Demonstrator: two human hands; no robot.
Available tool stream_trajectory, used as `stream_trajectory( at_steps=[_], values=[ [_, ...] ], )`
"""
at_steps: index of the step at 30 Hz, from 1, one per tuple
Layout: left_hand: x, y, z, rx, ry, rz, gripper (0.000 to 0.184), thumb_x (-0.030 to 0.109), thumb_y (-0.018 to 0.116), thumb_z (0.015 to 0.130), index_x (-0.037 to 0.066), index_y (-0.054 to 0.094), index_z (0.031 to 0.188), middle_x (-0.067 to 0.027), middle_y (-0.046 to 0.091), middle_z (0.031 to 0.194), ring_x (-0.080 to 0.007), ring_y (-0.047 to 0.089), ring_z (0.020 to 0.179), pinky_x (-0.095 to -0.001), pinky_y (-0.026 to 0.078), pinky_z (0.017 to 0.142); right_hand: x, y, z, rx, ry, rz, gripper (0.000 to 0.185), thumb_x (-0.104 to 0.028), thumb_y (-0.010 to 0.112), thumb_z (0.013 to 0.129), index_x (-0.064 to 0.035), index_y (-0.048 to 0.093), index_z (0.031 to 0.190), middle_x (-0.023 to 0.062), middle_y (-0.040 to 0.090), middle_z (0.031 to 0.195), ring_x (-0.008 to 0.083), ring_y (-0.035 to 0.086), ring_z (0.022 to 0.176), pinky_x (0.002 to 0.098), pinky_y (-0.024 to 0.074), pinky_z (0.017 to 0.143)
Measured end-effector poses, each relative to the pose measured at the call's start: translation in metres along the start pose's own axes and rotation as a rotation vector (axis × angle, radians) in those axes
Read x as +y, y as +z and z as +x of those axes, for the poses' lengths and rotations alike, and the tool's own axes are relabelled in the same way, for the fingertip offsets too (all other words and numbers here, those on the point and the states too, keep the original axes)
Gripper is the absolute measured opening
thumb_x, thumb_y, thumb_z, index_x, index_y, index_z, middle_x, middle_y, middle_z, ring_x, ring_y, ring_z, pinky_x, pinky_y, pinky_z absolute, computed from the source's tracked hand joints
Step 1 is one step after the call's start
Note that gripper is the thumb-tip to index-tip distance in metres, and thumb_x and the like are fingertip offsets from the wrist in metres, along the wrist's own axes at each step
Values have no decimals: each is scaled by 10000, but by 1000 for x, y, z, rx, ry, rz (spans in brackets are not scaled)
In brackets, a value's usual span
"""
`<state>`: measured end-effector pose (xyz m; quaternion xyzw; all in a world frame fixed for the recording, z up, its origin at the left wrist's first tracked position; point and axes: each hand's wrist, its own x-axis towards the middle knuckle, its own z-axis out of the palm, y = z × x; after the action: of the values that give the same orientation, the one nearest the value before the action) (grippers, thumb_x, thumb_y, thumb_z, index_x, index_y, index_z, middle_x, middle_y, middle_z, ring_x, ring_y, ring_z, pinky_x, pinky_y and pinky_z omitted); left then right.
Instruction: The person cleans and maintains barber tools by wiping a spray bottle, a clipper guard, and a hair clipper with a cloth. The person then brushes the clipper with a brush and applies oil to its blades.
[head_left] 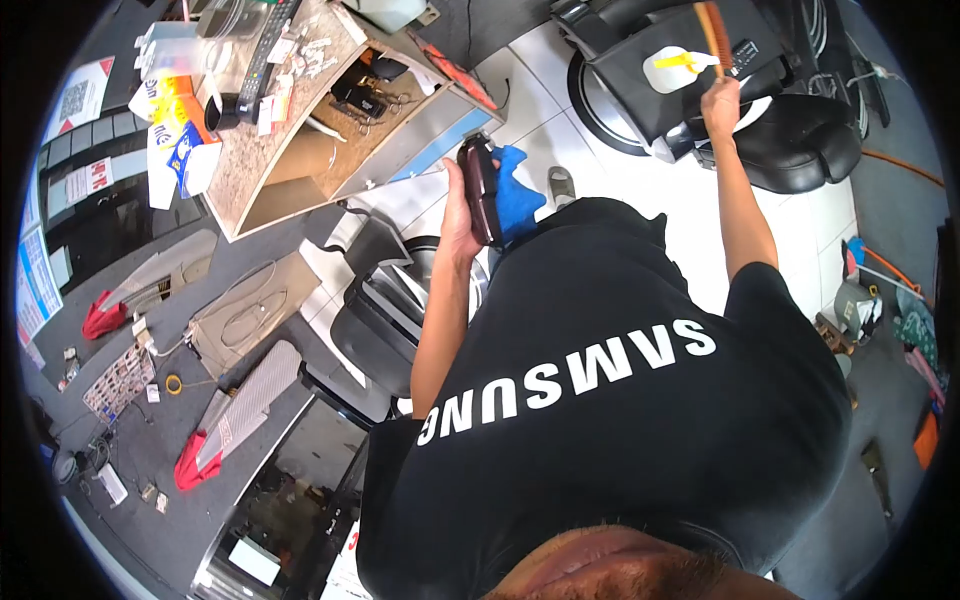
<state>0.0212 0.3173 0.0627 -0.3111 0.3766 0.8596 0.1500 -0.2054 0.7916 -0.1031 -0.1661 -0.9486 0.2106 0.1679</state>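
My left hand (461, 215) is closed around a dark maroon leather item (484, 192), which looks like a wallet or small case. A bunched blue cloth (518, 192) hangs on its far side against that hand. Stretched forward to the right, my right hand (720, 105) grips the end of a long wooden brush (714, 38) with brown bristles. Just left of the brush, a white container with a yellow part (677, 68) rests on a black padded surface (632, 90). A small dark labelled item (745, 56) lies right of the brush.
A wooden cabinet (385, 150) with open shelves stands at front left, with a remote (262, 65) and papers on top. Black chairs flank me, one at left (380, 325) and one at right (800, 140). A sandal (561, 186) lies on the white tile floor.
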Motion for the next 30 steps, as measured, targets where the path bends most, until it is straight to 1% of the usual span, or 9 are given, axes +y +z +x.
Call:
stream_trajectory(
  at_steps=[2,4,8,12,13,15,21,24,30],
  values=[
    [-1,5,0,23,12,62,737,754,369,1012,92,659,1153,-7,667,951,-110,636,830,-284,565,751,-48,-49,-18,62,240,109,432,-361,450,1076,14,594,1233,291,716,1084,481,689,1029,526,527,916],
    [-6,5,5,45,23,101,742,755,360,1014,89,658,1147,-7,658,925,-103,630,799,-275,562,721,-99,-106,-47,166,187,332,514,-434,435,1089,24,664,1136,293,723,979,458,701,924,481,532,856],
    [-9,34,5,171,54,140,731,733,384,1030,62,648,1147,-17,632,886,-100,604,695,-281,560,604,-119,-117,-132,-216,44,975,357,-219,584,1075,-9,611,788,-36,527,673,77,476,637,295,391,580],
    [-21,36,23,170,33,205,715,709,415,1039,41,638,1163,-40,655,925,-103,607,657,-285,550,557,-170,-111,-188,-985,42,614,563,-490,577,1059,19,699,852,30,499,625,120,451,620,331,376,566],
    [-30,17,39,160,-39,212,713,712,425,1032,58,632,1225,-66,673,971,-178,682,800,-337,606,694,-170,-111,-190,-1058,32,531,597,-531,555,1055,14,719,875,42,521,625,136,480,619,342,396,576],
    [-41,20,52,186,-29,93,692,703,431,1035,72,637,1232,-68,683,974,-184,679,774,-344,607,673,-172,-106,-190,-1199,8,366,676,-612,510,1047,5,757,922,65,565,624,168,537,618,363,435,596],
    [-57,13,56,154,-197,-35,562,633,475,1053,135,662,1234,-66,721,965,-185,708,790,-355,629,663,-174,-69,-196,-992,-140,221,763,-683,429,1037,-13,783,945,165,702,706,341,706,723,450,531,720],
    [-64,13,52,149,-197,-72,565,622,466,1061,118,661,1228,-82,723,973,-198,710,792,-359,637,690,-182,-59,-180,-1031,19,202,758,-681,433,1035,-15,784,944,171,695,702,357,707,724,466,533,712],
    [-81,-20,68,107,-171,-256,581,603,440,1076,74,651,1193,-115,727,990,-243,730,840,-400,648,747,-178,-103,-193,-1156,-199,170,735,-675,453,1031,-28,792,957,195,711,730,392,716,740,492,546,723]
  ],
)
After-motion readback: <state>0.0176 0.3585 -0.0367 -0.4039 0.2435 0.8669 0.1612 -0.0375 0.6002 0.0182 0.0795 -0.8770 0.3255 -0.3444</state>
